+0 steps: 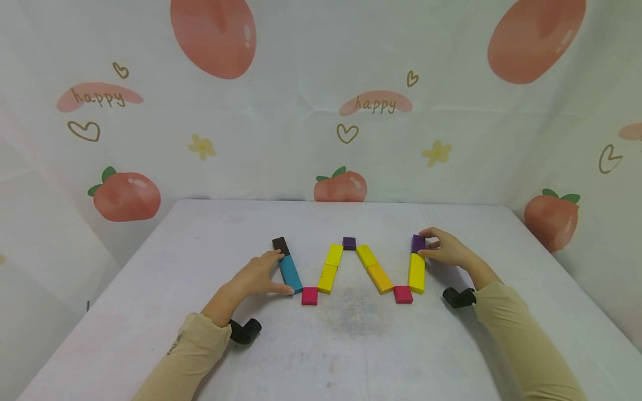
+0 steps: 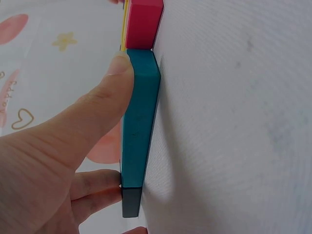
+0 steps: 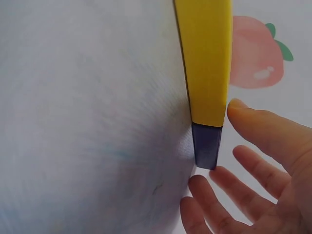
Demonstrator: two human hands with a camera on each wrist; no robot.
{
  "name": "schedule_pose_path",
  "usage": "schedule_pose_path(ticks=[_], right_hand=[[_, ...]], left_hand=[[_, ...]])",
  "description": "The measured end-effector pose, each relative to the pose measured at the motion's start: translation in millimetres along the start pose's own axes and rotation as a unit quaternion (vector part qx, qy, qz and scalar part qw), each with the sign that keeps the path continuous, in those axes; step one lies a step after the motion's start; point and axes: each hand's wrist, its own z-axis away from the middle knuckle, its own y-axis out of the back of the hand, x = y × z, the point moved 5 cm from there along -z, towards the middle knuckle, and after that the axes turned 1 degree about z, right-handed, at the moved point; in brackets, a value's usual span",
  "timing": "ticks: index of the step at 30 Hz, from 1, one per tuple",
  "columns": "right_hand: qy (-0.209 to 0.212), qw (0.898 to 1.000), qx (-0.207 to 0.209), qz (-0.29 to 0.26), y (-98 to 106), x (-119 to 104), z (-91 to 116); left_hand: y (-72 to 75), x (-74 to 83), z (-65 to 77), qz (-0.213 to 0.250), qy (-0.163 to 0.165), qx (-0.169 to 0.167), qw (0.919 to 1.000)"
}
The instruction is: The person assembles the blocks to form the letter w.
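Coloured blocks form a zigzag across the table. My left hand [image 1: 257, 277] lies along its left arm, the thumb on the lower end of a teal block [image 1: 291, 274] and the fingertips by the dark brown block [image 1: 281, 245] above it. A pink block [image 2: 144, 24] sits just past the thumb. At the right end, my right hand [image 1: 448, 248] has its fingertips at the far end of a purple block [image 3: 206, 146]. Its thumb is beside the yellow block [image 3: 207, 63] below, and the fingers are spread and loosely bent.
Between the hands, yellow blocks [image 1: 334, 254] and an orange-yellow block [image 1: 380, 278] slant to either side of a second purple block [image 1: 349, 243]. Another pink block [image 1: 403, 294] lies at the right low point. A printed cloth [image 1: 281, 133] hangs behind the white table [image 1: 351, 356].
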Motion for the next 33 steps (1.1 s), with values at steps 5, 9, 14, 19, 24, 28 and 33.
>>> schedule_pose_path(ticks=[5, 9, 14, 19, 24, 28, 33], right_hand=[[-0.003, 1.0, 0.002, 0.001, 1.3, -1.9, 2.0], [0.0, 1.0, 0.004, 0.002, 0.9, -3.7, 3.5], [-0.002, 1.0, 0.004, 0.001, 0.5, -5.3, 4.4], [-0.008, 1.0, 0.0, 0.001, 0.8, -4.6, 4.2], [-0.005, 1.0, -0.001, -0.001, 0.5, -5.1, 4.3], [-0.002, 1.0, -0.001, 0.0, -0.1, -4.9, 4.6], [-0.001, 1.0, -0.002, -0.002, -0.6, -4.3, 3.7]], left_hand=[[-0.4, -0.5, -0.2, 0.003, 0.004, -0.002, 1.0], [-0.7, -0.4, 0.0, 0.004, 0.006, -0.001, 1.0], [-0.6, -0.3, 0.1, 0.003, 0.004, 0.0, 1.0], [-0.6, -0.2, 0.4, 0.003, 0.006, -0.002, 1.0], [-1.3, -0.6, 0.5, 0.004, 0.011, -0.003, 0.9999], [-1.4, -0.3, 0.6, 0.003, 0.011, -0.003, 0.9999], [-1.5, -0.4, 0.4, 0.002, 0.01, -0.002, 0.9999]])
